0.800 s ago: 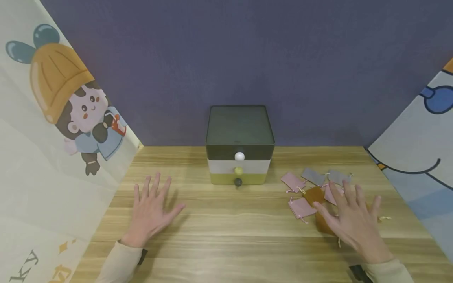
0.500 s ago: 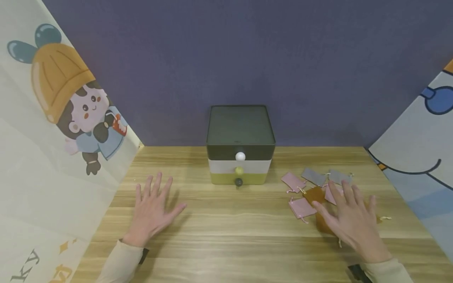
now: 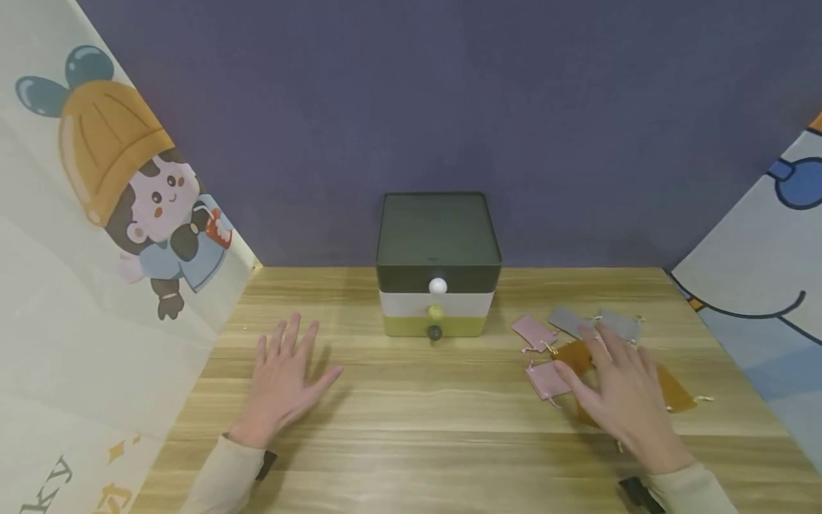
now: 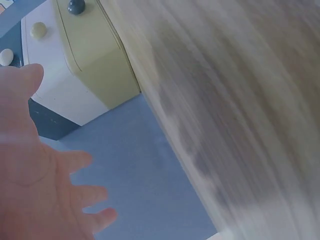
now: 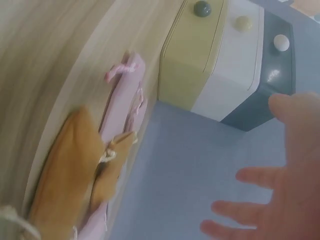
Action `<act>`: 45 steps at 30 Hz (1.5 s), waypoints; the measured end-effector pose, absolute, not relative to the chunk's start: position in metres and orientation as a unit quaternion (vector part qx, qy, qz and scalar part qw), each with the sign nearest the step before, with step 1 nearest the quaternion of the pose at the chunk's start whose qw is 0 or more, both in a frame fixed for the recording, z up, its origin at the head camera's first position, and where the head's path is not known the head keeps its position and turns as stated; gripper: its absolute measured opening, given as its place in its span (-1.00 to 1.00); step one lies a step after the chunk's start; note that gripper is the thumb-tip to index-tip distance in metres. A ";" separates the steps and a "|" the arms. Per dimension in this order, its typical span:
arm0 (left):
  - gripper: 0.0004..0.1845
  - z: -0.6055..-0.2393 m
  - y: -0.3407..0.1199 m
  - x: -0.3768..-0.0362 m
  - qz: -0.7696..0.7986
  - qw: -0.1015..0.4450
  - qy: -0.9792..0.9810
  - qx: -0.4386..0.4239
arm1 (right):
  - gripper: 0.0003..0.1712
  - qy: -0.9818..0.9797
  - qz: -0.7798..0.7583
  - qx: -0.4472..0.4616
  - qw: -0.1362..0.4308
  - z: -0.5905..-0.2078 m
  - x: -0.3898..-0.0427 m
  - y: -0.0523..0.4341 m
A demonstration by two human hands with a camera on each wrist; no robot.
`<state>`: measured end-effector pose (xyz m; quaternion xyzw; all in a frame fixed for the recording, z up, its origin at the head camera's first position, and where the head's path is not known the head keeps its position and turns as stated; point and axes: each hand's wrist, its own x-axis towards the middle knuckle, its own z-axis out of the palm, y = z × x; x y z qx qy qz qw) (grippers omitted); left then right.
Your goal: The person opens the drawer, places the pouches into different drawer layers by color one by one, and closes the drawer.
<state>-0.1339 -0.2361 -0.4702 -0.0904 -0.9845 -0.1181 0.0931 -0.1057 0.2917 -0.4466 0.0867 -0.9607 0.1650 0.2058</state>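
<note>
Drawer box [image 3: 439,228] — smooth, plastic-looking, low sheen; its white knob [image 3: 438,285] reads glossy. Pouches [image 5: 65,170] look like soft matt cloth, drawstrings [image 5: 122,69] of twisted cord. Tabletop [image 3: 411,428] smooth, wood-grained, faintly satin — backdrop [image 3: 437,107] matt, fabric-like.

- You have a table [image 3: 424,421] of wood grain, light with darker streaks running side to side.
- At the middle of its far part, your box [image 3: 439,228] stands upright: dark over white over yellow-green.
- Right of the box you have drawstring pouches, loosely bunched.
- Two pink pouches [image 3: 534,333] lie nearest the box; two grey pouches [image 3: 621,325] lie farther back, side by side.
- Brown pouches [image 3: 674,390] lie nearer you; part of the bunch is hidden, count uncertain.
</note>
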 end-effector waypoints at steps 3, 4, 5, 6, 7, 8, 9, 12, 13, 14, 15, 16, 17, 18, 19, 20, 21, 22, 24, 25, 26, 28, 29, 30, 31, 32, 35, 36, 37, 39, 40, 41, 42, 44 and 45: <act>0.02 -0.472 -0.233 -0.138 -0.129 0.101 -0.981 -0.100 | -0.15 -0.942 0.173 0.134 0.256 -0.450 -0.110 0.288; 0.02 -0.472 -0.232 -0.138 -0.135 0.100 -0.980 -0.102 | -0.17 -0.934 0.176 0.152 0.272 -0.451 -0.112 0.287; 0.01 -0.473 -0.230 -0.139 -0.143 0.100 -0.979 -0.105 | -0.20 -0.925 0.180 0.170 0.287 -0.452 -0.113 0.285; 0.01 -0.473 -0.229 -0.140 -0.152 0.100 -0.978 -0.106 | -0.23 -0.916 0.186 0.186 0.303 -0.453 -0.114 0.283; 0.00 -0.473 -0.227 -0.140 -0.161 0.099 -0.976 -0.108 | -0.25 -0.909 0.191 0.198 0.313 -0.453 -0.115 0.281; -0.01 -0.474 -0.225 -0.141 -0.172 0.098 -0.974 -0.109 | -0.26 -0.904 0.194 0.206 0.321 -0.453 -0.116 0.279; -0.02 -0.474 -0.223 -0.142 -0.184 0.099 -0.972 -0.109 | -0.27 -0.901 0.202 0.210 0.322 -0.452 -0.117 0.276; -0.06 -0.473 -0.218 -0.145 -0.219 0.107 -0.964 -0.106 | -0.31 -0.905 0.220 0.195 0.308 -0.448 -0.118 0.265; -0.08 -0.473 -0.216 -0.146 -0.228 0.109 -0.962 -0.105 | -0.31 -0.910 0.224 0.185 0.298 -0.446 -0.117 0.262; -0.09 -0.472 -0.214 -0.147 -0.237 0.111 -0.959 -0.105 | -0.33 -0.912 0.233 0.176 0.287 -0.445 -0.118 0.258; -0.10 -0.472 -0.212 -0.148 -0.244 0.113 -0.957 -0.104 | -0.34 -0.915 0.243 0.167 0.276 -0.444 -0.118 0.254; -0.11 -0.472 -0.211 -0.149 -0.250 0.111 -0.956 -0.104 | -0.37 -0.917 0.250 0.159 0.267 -0.443 -0.118 0.251; -0.11 -0.471 -0.209 -0.150 -0.256 0.110 -0.955 -0.103 | -0.40 -0.918 0.258 0.151 0.259 -0.442 -0.118 0.248; -0.12 -0.471 -0.207 -0.151 -0.261 0.109 -0.954 -0.103 | -0.42 -0.917 0.271 0.147 0.251 -0.442 -0.119 0.245; -0.12 -0.471 -0.206 -0.152 -0.265 0.108 -0.952 -0.103 | -0.45 -0.915 0.286 0.148 0.244 -0.442 -0.119 0.242; -0.12 -0.471 -0.204 -0.153 -0.270 0.108 -0.951 -0.104 | -0.48 -0.913 0.298 0.147 0.238 -0.442 -0.120 0.240; -0.12 -0.470 -0.203 -0.153 -0.275 0.106 -0.950 -0.103 | -0.50 -0.911 0.306 0.146 0.235 -0.442 -0.120 0.237; -0.12 -0.470 -0.201 -0.154 -0.281 0.107 -0.948 -0.104 | -0.52 -0.909 0.315 0.147 0.231 -0.442 -0.121 0.235; -0.13 -0.469 -0.199 -0.155 -0.290 0.109 -0.945 -0.104 | -0.56 -0.903 0.330 0.158 0.227 -0.442 -0.124 0.229; -0.14 -0.469 -0.199 -0.155 -0.296 0.110 -0.943 -0.105 | -0.58 -0.901 0.333 0.163 0.226 -0.441 -0.125 0.226; -0.15 -0.468 -0.198 -0.155 -0.302 0.111 -0.941 -0.105 | -0.61 -0.899 0.335 0.168 0.226 -0.441 -0.126 0.223; -0.16 -0.466 -0.197 -0.156 -0.311 0.113 -0.938 -0.104 | -0.66 -0.894 0.342 0.179 0.228 -0.438 -0.128 0.217; -0.16 -0.465 -0.197 -0.156 -0.314 0.112 -0.937 -0.103 | -0.68 -0.891 0.346 0.184 0.230 -0.437 -0.129 0.215; -0.17 -0.464 -0.196 -0.157 -0.318 0.112 -0.936 -0.103 | -0.71 -0.889 0.350 0.187 0.230 -0.436 -0.130 0.212; -0.17 -0.463 -0.196 -0.157 -0.323 0.111 -0.934 -0.103 | -0.73 -0.887 0.352 0.190 0.229 -0.436 -0.131 0.210; -0.17 -0.461 -0.195 -0.157 -0.328 0.108 -0.933 -0.104 | -0.75 -0.886 0.356 0.192 0.228 -0.435 -0.132 0.207; -0.18 -0.456 -0.191 -0.160 -0.344 0.102 -0.927 -0.107 | -0.77 -0.880 0.370 0.201 0.221 -0.433 -0.135 0.200; -0.19 -0.454 -0.190 -0.161 -0.349 0.101 -0.925 -0.109 | -0.77 -0.879 0.372 0.204 0.219 -0.433 -0.136 0.197; -0.19 -0.453 -0.189 -0.162 -0.354 0.102 -0.923 -0.111 | -0.76 -0.877 0.375 0.206 0.217 -0.433 -0.138 0.194; -0.20 -0.450 -0.186 -0.164 -0.358 0.107 -0.920 -0.116 | -0.74 -0.874 0.380 0.211 0.217 -0.432 -0.140 0.189; -0.20 -0.449 -0.185 -0.164 -0.361 0.110 -0.919 -0.118 | -0.72 -0.873 0.382 0.213 0.218 -0.432 -0.141 0.187; -0.20 -0.448 -0.184 -0.165 -0.362 0.112 -0.918 -0.119 | -0.71 -0.871 0.382 0.215 0.219 -0.431 -0.141 0.185; -0.21 -0.448 -0.183 -0.165 -0.365 0.113 -0.916 -0.121 | -0.70 -0.871 0.383 0.215 0.221 -0.431 -0.142 0.183; -0.21 -0.446 -0.180 -0.167 -0.371 0.112 -0.914 -0.124 | -0.67 -0.871 0.382 0.217 0.221 -0.430 -0.143 0.179; -0.21 -0.445 -0.178 -0.167 -0.375 0.110 -0.912 -0.125 | -0.66 -0.870 0.383 0.219 0.220 -0.430 -0.144 0.177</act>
